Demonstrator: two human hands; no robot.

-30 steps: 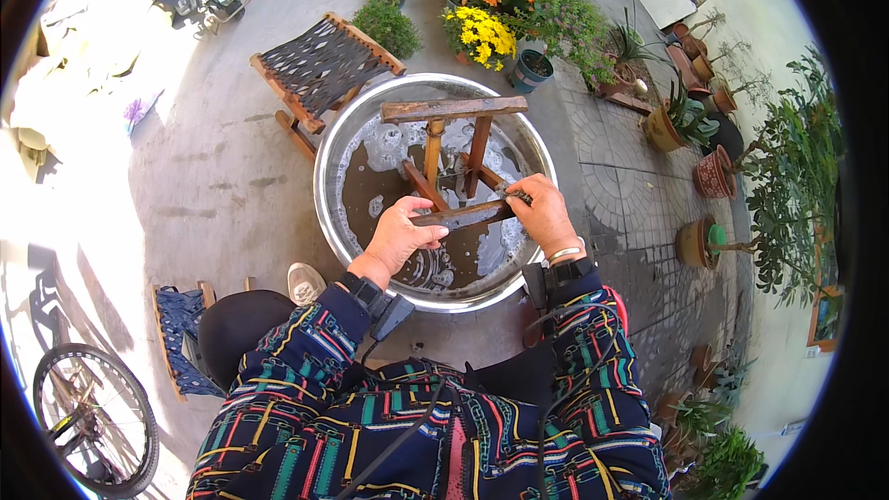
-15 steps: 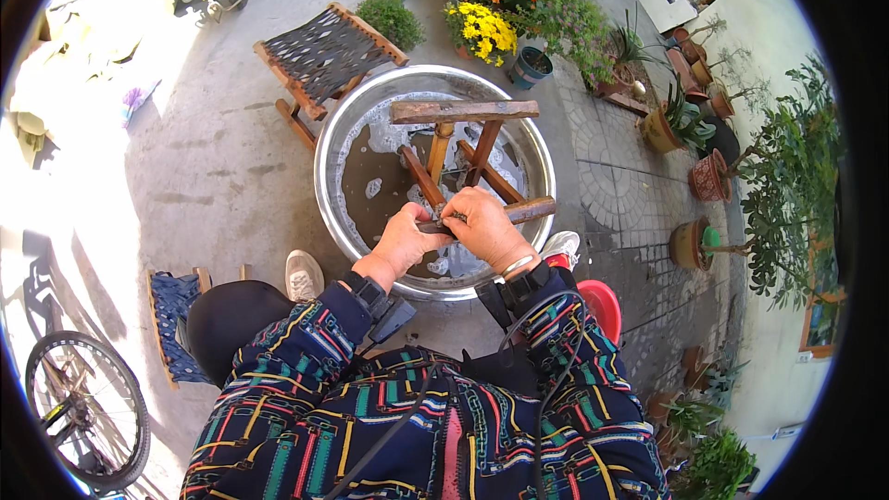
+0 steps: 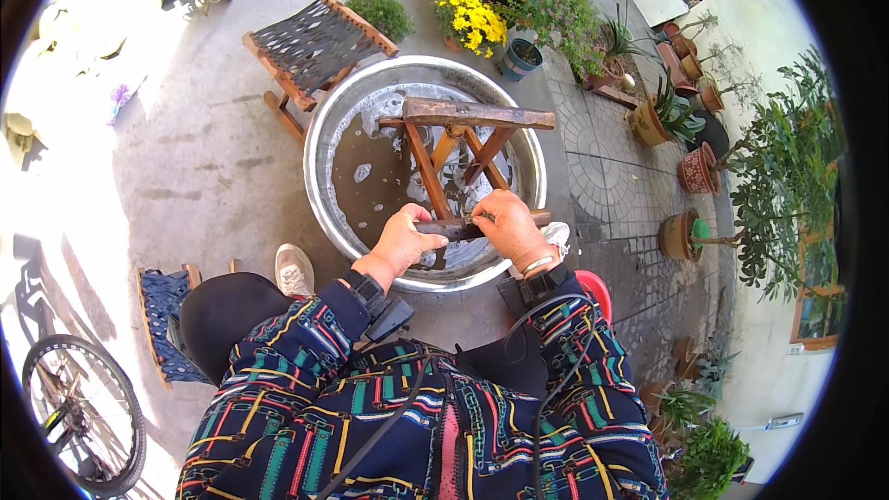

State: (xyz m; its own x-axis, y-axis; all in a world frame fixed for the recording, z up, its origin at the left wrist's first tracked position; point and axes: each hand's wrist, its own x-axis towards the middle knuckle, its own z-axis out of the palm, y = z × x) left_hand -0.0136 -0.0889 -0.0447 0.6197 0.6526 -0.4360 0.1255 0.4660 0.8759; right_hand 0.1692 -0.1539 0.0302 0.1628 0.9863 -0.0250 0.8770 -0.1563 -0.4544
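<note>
A wooden folding-stool frame (image 3: 477,115), without a woven seat, stands in a wide metal basin (image 3: 326,187) of murky, sudsy water. Its near bar lies level in front of me. My left hand (image 3: 400,245) is closed around the left end of that bar, thumb along the near side. My right hand (image 3: 514,230) is farther right on the same bar, fingers pinched together and pressed against its top. Something small and dark shows at those fingertips, too hidden to name. The crossed legs reach from the near bar toward the far one.
A folding stool with a dark woven seat (image 3: 319,44) stands beyond the basin's left side. Another woven stool (image 3: 171,324) is by my left knee, near a bicycle wheel (image 3: 83,415). Potted flowers (image 3: 470,23) stand ahead; a red tub (image 3: 595,294) is by my right foot.
My right hand has slid right along the near bar, away from my left hand. The stool frame has turned slightly, its far bar now farther right. The whole view has shifted a little.
</note>
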